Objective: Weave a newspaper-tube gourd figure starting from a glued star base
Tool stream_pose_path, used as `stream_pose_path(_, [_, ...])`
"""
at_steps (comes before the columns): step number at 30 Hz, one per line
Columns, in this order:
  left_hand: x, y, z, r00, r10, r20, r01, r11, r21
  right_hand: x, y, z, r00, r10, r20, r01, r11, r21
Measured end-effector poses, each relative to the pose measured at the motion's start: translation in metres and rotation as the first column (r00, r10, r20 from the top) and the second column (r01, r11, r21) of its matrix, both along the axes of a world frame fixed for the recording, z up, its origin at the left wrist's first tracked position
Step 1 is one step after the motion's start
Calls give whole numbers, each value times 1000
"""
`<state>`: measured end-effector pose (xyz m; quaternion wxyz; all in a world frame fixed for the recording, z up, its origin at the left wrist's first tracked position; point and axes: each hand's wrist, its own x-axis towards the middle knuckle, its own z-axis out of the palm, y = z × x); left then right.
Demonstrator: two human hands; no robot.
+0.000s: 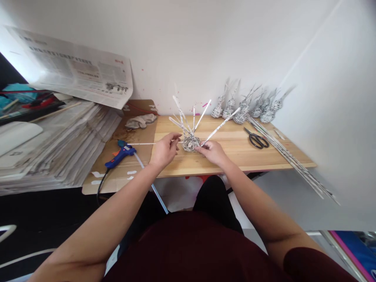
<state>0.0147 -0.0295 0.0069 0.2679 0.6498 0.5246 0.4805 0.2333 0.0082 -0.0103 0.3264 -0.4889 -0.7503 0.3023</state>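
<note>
A small round weaving (190, 144) of rolled newspaper sits at the middle of the wooden table, with several paper tubes standing up and fanning out from it. My right hand (214, 152) pinches its right rim near the foot of a slanting paper tube (221, 127). To the left of the weaving is my left hand (167, 149), fingers loosely bent and apart. A thin paper tube (142, 143) runs out leftward behind that hand; whether the fingers touch it is hidden.
A blue glue gun (120, 154) with a glue stick rests on cardboard (88, 184) at left, near a glove (141, 121) and stacked newspapers (64, 149). To the right are black-handled scissors (257, 140), long paper tubes (289, 156) and several woven paper pieces (242, 113) against the wall.
</note>
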Motion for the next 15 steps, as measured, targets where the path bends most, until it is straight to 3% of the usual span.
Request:
stream_pose_path(6, [5,6,-11,979,-192,-68,188,980,-64,1,-3,2,1000,-4,16,4,999,35])
stream_pose_path(15, [18,6,-16,982,-145,-119,135,987,-87,9,-6,3,972,92,-217,-126,981,-148])
